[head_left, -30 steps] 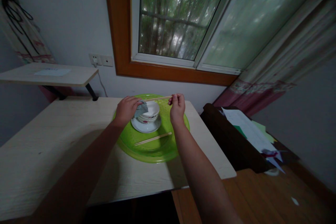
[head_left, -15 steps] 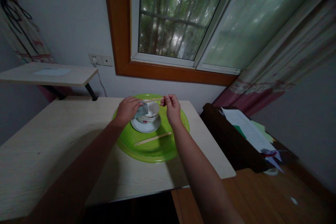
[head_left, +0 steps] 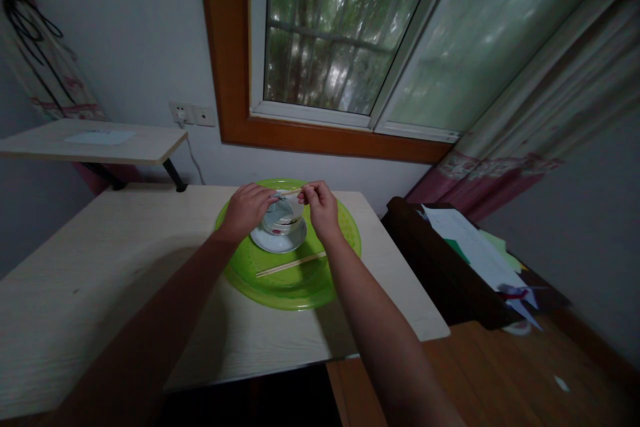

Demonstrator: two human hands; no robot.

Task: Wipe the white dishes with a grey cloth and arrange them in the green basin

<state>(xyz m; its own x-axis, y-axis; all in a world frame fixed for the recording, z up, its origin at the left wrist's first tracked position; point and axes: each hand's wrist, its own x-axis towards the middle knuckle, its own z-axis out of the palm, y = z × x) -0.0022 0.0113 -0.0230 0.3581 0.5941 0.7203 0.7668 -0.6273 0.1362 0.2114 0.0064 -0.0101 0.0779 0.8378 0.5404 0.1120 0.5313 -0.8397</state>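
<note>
My left hand (head_left: pixel 247 209) is closed round a grey-green cloth (head_left: pixel 276 212), which hangs over the bowls. Between the two hands runs a pair of chopsticks (head_left: pixel 291 193), its left part hidden by the cloth and fingers. My right hand (head_left: pixel 321 208) pinches the other end of these chopsticks. Below them, white bowls (head_left: pixel 283 228) are stacked on a white plate (head_left: pixel 280 244). A second pair of chopsticks (head_left: pixel 290 265) lies in front of the plate on a round green tray (head_left: pixel 290 299).
The tray rests on a pale wooden table (head_left: pixel 125 267). A raised shelf (head_left: pixel 150 145) with a paper stands at the back left. Right of the table is a dark brown piece of furniture (head_left: pixel 445 267) with papers (head_left: pixel 475 247). Behind are a wall and a window (head_left: pixel 345 33).
My right hand has moved left, closer to my left hand, so less of the chopsticks shows between them. The cloth now spreads further over the bowls.
</note>
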